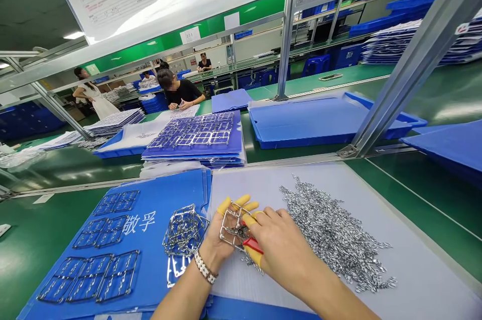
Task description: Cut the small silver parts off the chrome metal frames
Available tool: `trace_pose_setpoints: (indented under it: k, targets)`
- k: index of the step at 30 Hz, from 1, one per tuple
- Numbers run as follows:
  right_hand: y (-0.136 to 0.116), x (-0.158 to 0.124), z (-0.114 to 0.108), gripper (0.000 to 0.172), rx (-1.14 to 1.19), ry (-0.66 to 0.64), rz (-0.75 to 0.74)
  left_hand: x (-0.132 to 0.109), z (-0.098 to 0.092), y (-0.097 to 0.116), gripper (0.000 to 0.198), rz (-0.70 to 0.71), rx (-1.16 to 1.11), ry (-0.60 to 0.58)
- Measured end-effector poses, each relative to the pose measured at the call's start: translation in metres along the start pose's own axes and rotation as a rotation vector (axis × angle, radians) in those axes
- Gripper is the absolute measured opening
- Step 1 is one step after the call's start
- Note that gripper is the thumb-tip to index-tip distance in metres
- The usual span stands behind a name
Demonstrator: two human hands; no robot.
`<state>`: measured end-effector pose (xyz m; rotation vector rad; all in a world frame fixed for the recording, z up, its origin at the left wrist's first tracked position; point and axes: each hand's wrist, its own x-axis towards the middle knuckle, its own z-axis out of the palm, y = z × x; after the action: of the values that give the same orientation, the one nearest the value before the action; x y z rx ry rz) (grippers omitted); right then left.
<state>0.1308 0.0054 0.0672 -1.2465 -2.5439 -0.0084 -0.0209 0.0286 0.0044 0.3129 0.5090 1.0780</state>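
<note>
The green workbench (26, 247) is the largest thing here, and it is mostly covered. On it a blue sheet (152, 260) lies at the left; its near edge is cut off by the bottom of the view. A whitish sheet (246, 179) lies to the right, and on this one rests a wide pile of small metal links (331, 229), too dense for telling single pieces in its middle. On the blue sheet, a tangled heap of wire frames (184, 232) is near the left wrist, and further left there are three joined frames (90, 277), flat, with two pairs above them.

The right hand (280, 245) has its fingers folded around red-handled pliers (253, 245) — most of the tool is hidden under them, and its tip is hard to make out. The left hand (216, 237) is palm up, the fingers stretched a little apart behind a square metal frame (223, 222), the thumb bent at its upper left corner, so the frame is held there. It stands between both hands, above the whitish sheet — its right side is partly covered by the right fingers.
</note>
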Motion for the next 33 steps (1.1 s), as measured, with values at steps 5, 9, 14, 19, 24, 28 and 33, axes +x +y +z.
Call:
trace_pose_setpoints:
  k: [5, 9, 14, 19, 24, 28, 33]
  targets:
    - [0.009, 0.006, -0.002, 0.015, 0.0, -0.075, 0.095, -0.001, 0.004, 0.001, 0.046, 0.002, -0.018, -0.027]
    - [0.011, 0.011, 0.003, 0.016, 0.008, -0.113, 0.138, 0.0, 0.003, -0.001, 0.044, -0.005, -0.027, -0.005]
    - [0.01, 0.013, 0.004, 0.023, -0.001, -0.131, 0.151, 0.0, 0.001, -0.004, 0.044, -0.012, -0.011, -0.005]
    - [0.01, 0.014, -0.001, 0.023, -0.001, -0.156, 0.143, 0.0, -0.001, -0.005, 0.043, -0.01, 0.01, 0.028]
    - [0.01, 0.013, -0.002, 0.02, -0.011, -0.151, 0.14, -0.001, 0.002, -0.004, 0.043, -0.008, 0.017, 0.038]
    - [0.009, 0.013, 0.003, 0.019, -0.04, -0.139, 0.124, -0.002, 0.005, -0.004, 0.042, 0.009, 0.041, 0.088]
    - [0.008, 0.014, 0.003, 0.014, -0.097, -0.119, 0.109, -0.001, 0.002, -0.005, 0.041, -0.003, 0.067, 0.098]
